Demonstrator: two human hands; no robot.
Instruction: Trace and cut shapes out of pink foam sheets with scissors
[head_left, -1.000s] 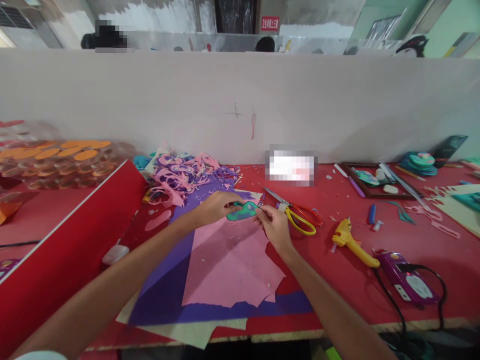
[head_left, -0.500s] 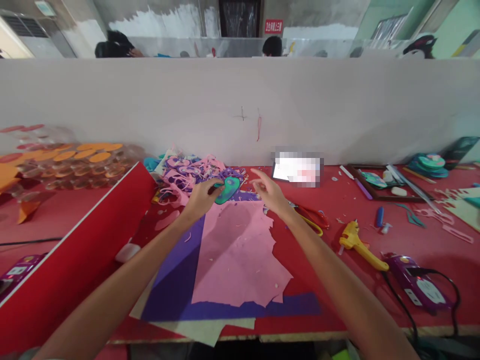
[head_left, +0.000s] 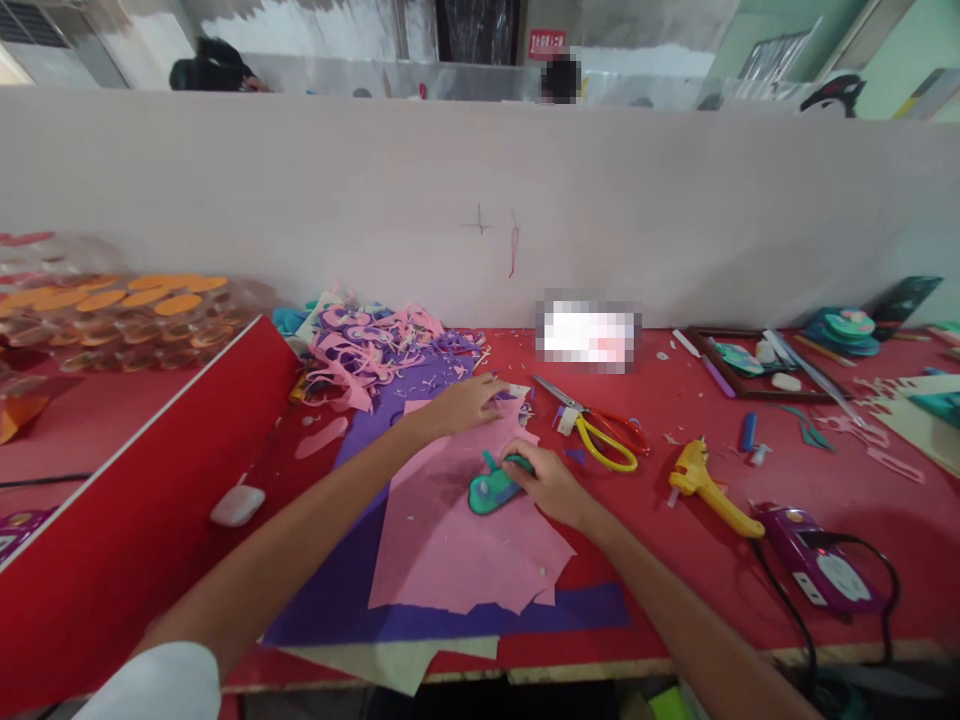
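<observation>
Gripping a teal cutout (head_left: 489,494) just below centre frame in the head view, the right hand (head_left: 553,485) has its fingers closed on one end, over a pink sheet (head_left: 450,560). Nearer centre, the left hand's (head_left: 463,403) fingers are loosely parted, gripping nothing.

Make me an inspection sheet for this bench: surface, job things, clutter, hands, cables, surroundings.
Surface: red table, with a purple sheet partly under a pink sheet.
Job things: green piece over the pink sheet; contact unclear.
Clutter: scraps heaped at the back; scissors and glue gun lie on the right.
Hands: right hand holds the green piece; left hand is at the pink sheet's far part, grip unclear.
Cables: glue gun cable runs to the front edge; another cable loops by a purple box.
Surroundings: pale partition behind; heads beyond.
</observation>
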